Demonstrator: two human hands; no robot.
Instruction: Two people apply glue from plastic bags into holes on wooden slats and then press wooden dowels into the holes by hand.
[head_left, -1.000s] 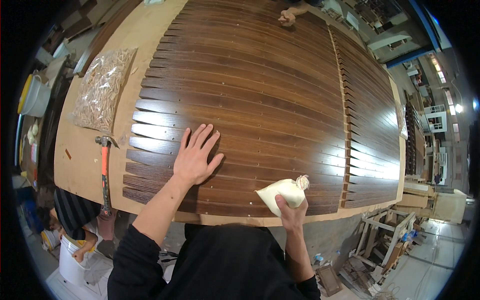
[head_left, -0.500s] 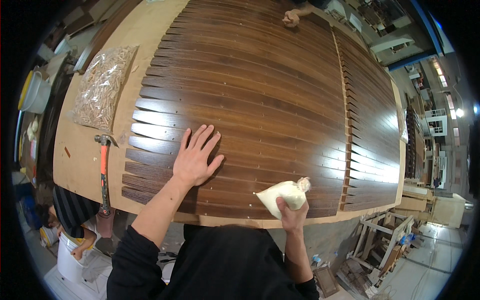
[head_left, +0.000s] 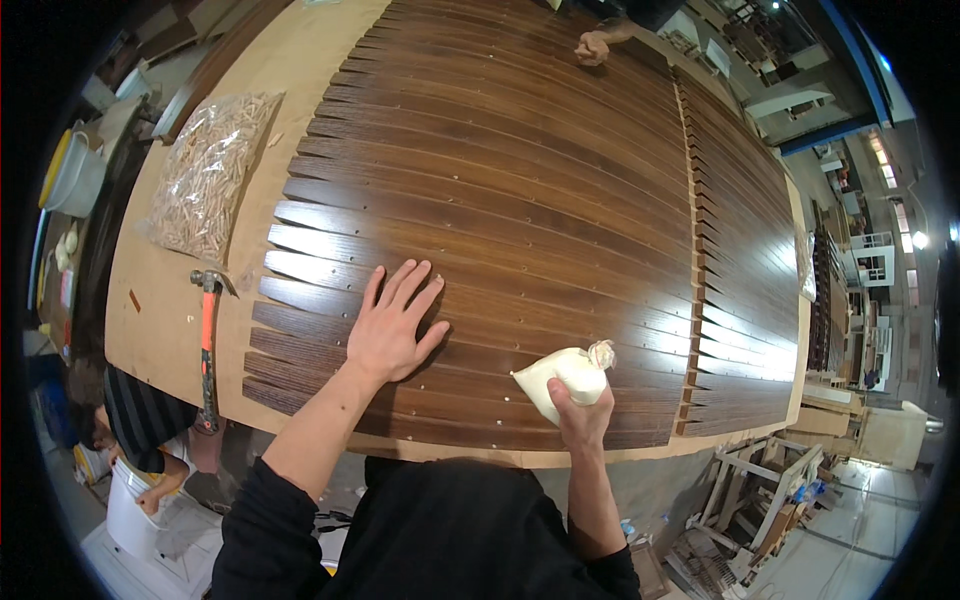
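Fingers wrapped round its lower part, my right hand (head_left: 585,418) holds a knotted piping bag (head_left: 562,378) of cream-coloured paste. The bag is tilted, its narrow tip pointing left at a small hole in the dark brown wooden slats (head_left: 520,240). Small pale dots of paste sit on the slats nearer to me than the tip. My left hand (head_left: 392,325) lies flat on the slats to the left, palm down and fingers spread, holding nothing. The slats lie side by side in a wide panel, with rows of small holes.
A claw hammer (head_left: 208,330) and a clear bag of wooden dowels (head_left: 210,180) lie on the table's left side (head_left: 140,300). Another person's hand (head_left: 592,48) rests at the far edge. More slats (head_left: 745,300) stand right. A person with a white bucket (head_left: 135,510) is at lower left.
My right hand has moved the piping bag slightly away from me, its tip now at a hole farther along. A pale dot shows where the tip was. My left hand stays flat.
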